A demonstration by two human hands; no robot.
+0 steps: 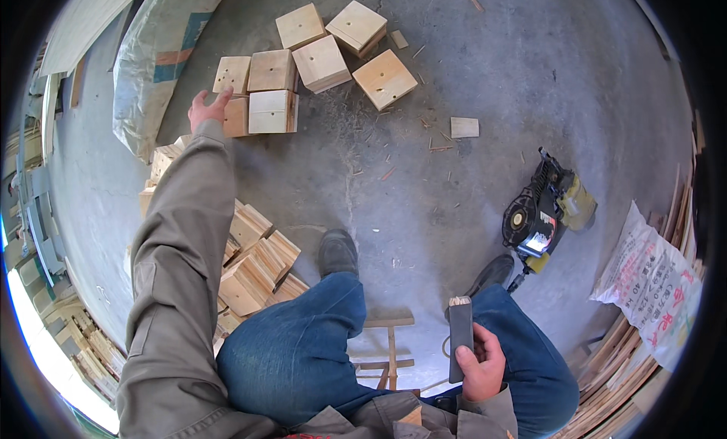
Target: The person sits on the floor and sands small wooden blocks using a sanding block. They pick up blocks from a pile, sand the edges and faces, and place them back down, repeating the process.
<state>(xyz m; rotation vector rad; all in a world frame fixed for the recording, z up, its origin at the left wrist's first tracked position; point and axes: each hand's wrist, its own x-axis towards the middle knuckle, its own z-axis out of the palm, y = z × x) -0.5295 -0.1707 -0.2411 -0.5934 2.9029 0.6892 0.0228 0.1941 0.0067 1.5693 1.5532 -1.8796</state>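
— While the left grip [211, 110] sits at the wooden blocks [273, 70], how do its fingers stand?
— Spread, by the left edge of the nearest four; whether they touch, I cannot tell.
— And the right grip [483, 361]?
— Pinching a dark grey bar [460, 337], thumb across its face, near the right knee [501, 315].
— Where are the blocks, then?
— On the grey floor [424, 204] ahead and leftward, with more blocks [254, 280] beside the left leg [295, 340] and a black-and-yellow power tool [539, 219] off to the right

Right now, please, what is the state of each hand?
Left hand: open, at a wooden block; whether it touches cannot be told.
Right hand: closed, holding a flat grey piece.
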